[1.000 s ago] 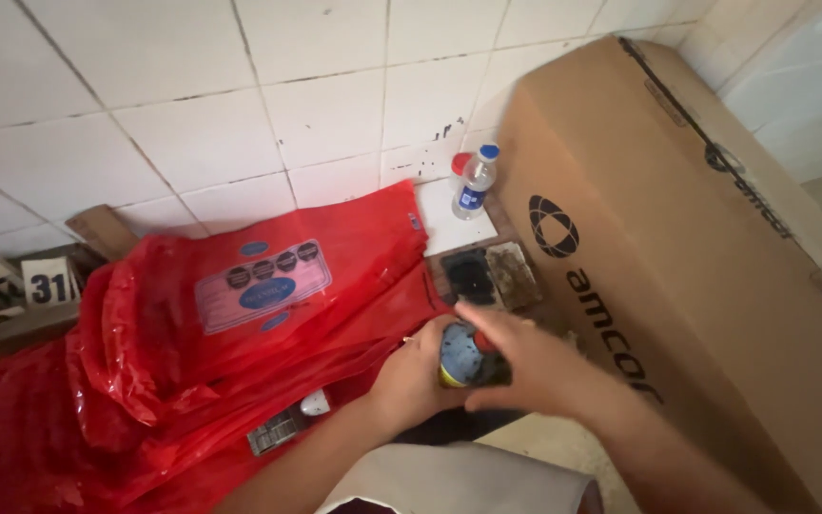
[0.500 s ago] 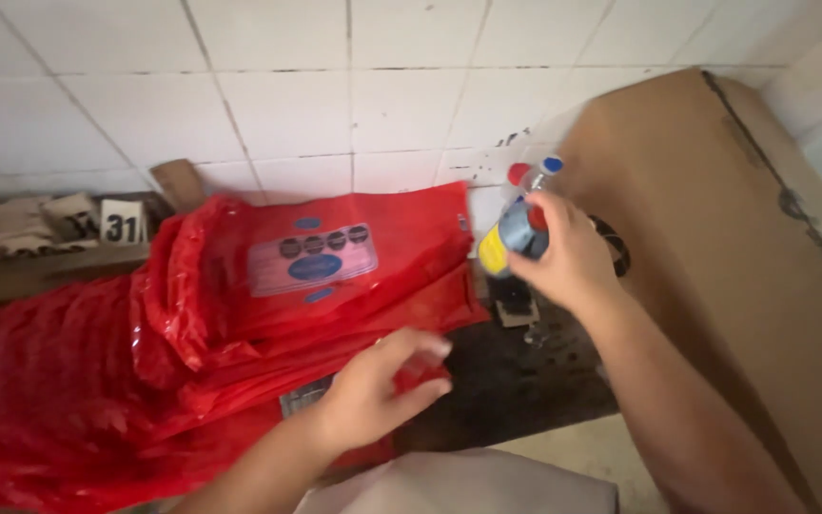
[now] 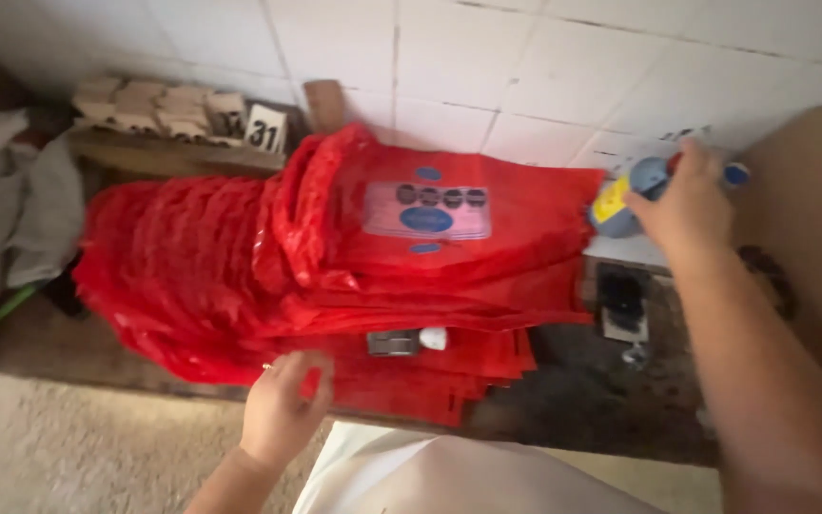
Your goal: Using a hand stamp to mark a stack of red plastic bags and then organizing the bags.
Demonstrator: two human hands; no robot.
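Note:
My right hand [image 3: 685, 205] is stretched out to the far right and grips a small blue and yellow container [image 3: 620, 198] near the white tiled wall. Just beyond the hand a blue bottle cap [image 3: 736, 173] shows. My left hand [image 3: 283, 411] hovers low, fingers loosely curled and holding nothing, over the front edge of a thick stack of red plastic bags [image 3: 240, 257]. The top bag carries a pale printed panel with blue ovals [image 3: 427, 209].
A large brown cardboard box [image 3: 815, 219] stands at the right. A small dark phone-like object [image 3: 622, 300] lies on the dark floor beside the stack. Wooden blocks and a numbered card [image 3: 264, 128] sit on a ledge at the back left. Grey cloth [image 3: 11, 228] lies left.
My right hand has carried the container up and away to the right, toward the wall. My left hand has let go of it and dropped left over the red bags. The view swung left.

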